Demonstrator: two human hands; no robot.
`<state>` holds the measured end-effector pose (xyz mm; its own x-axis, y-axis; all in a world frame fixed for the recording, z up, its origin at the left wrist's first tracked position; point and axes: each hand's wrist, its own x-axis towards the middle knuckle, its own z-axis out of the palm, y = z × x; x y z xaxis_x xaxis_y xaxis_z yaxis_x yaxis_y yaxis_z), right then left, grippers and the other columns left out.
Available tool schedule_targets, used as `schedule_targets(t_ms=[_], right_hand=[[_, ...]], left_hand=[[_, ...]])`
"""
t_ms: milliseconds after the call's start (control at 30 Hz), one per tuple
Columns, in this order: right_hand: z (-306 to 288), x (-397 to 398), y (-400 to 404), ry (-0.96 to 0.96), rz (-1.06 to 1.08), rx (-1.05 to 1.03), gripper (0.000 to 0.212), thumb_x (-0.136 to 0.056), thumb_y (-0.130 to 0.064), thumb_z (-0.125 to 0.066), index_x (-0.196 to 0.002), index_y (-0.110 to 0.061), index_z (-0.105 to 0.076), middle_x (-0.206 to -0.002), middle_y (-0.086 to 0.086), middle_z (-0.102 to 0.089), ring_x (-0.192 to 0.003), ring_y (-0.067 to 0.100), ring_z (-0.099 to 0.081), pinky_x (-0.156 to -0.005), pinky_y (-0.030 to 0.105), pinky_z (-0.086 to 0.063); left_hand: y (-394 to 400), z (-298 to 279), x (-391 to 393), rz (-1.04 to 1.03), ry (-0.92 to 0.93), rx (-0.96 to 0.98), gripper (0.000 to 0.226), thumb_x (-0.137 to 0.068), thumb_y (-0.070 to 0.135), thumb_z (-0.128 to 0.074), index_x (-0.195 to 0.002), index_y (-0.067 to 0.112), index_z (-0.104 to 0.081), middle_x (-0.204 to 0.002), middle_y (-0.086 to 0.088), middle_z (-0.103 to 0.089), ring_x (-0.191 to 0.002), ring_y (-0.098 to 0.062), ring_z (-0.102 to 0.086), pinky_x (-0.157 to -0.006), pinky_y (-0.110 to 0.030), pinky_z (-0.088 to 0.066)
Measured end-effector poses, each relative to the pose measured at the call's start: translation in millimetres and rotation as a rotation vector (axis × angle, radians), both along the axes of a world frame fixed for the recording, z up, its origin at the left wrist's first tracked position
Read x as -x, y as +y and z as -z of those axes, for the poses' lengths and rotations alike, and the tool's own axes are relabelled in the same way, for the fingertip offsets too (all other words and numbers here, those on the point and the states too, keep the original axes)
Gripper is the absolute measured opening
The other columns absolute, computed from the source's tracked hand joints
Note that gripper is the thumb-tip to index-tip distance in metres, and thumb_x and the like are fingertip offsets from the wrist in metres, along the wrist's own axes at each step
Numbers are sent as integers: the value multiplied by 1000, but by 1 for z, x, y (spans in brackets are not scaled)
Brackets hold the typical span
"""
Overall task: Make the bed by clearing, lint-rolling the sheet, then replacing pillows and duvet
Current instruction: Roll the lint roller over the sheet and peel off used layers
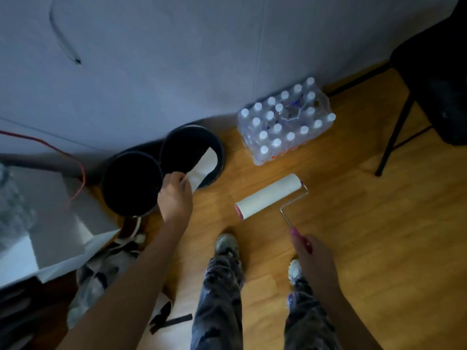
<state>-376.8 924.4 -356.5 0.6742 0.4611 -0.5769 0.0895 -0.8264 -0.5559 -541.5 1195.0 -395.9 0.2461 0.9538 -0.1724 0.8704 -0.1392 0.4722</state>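
A: Where's the lint roller point(269, 195) at this moment?

B: In the right hand point(313, 258). The fingers are curled round its pink handle, low in the view, and the wire arm rises from there to the white roll, which hangs above the wooden floor point(366, 223), tilted, with its pink end cap pointing towards the person's feet.

A: And the other hand?

B: The left hand point(175, 195) reaches forward over the bins. Its thumb and fingers pinch one end of a white adhesive sheet point(203, 169); the rest of the strip lies across the open mouth of the farther black bin point(219, 150).

A: There are two bins?

B: Two round black ones, side by side against the grey wall point(151, 72). The nearer bin point(131, 183) sits just left of the hand, touching the farther one.

A: Anything else around?

B: A shrink-wrapped pack of water bottles point(285, 122) stands on the floor by the wall, right of the bins. A black chair point(434, 84) is at the far right. At the left edge there's a white box point(58, 231), with a red cable point(75, 168) running down behind it, and some patterned fabric with dark straps lies below it. The person's grey patterned trousers point(219, 299) and light shoes show at the bottom, both feet on the floor
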Motion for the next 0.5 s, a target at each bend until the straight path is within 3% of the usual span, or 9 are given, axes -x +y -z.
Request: schedule_targets(t_ms=[133,267,367,500], right_hand=[[50,7,25,19,44,-4,47,-93,-54,-46,-55,-26,-40,-45,-5,-41,-45,11,-42,-48,28,-31],[79,16,40,29,58,-10,47,-93,-53,-46,-56,-24,-43,-48,-5,-41,-47,12,-42,-49,28,-32],[76,23,40,22,41,9,45,-91,-56,-45,-60,-24,-47,-51,-4,-46,-50,15,-48,-50,31,-35],[38,31,35,33,77,20,48,-91,-62,-41,-65,-22,-50,-56,-1,-51,-57,19,-53,-55,37,-42]], left_hand=[[40,60,-18,194,134,-28,17,-97,10,-48,-104,4,-63,-101,-13,-58,-76,-33,-59,-62,-39,-45],[53,105,-13,308,408,158,31,-95,10,-51,-126,10,-51,-116,-12,-54,-98,-33,-59,-76,-43,-51],[41,104,-3,370,516,299,47,-95,18,-51,-140,15,-38,-132,-10,-45,-117,-31,-51,-88,-43,-49],[10,61,17,443,451,335,45,-95,26,-54,-138,16,-41,-135,-7,-45,-117,-29,-53,-89,-42,-49]])
